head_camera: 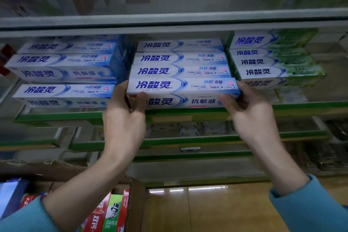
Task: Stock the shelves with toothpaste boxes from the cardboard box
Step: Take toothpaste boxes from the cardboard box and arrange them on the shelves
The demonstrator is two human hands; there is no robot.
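Observation:
A white-and-blue toothpaste box (180,90) lies at the front of the middle row on the green-edged shelf (188,114). My left hand (126,111) grips its left end, thumb on the front face. My right hand (246,103) grips its right end. Three more boxes of the same kind (178,58) line up behind it. The open cardboard box (135,203) stands at the lower left, with red and green toothpaste boxes (111,211) upright inside.
More white-and-blue boxes (62,66) are stacked on the shelf to the left, green-and-white ones (271,62) to the right. A shelf above and lower shelves (188,141) carry other goods. A wooden floor (207,209) shows at the bottom.

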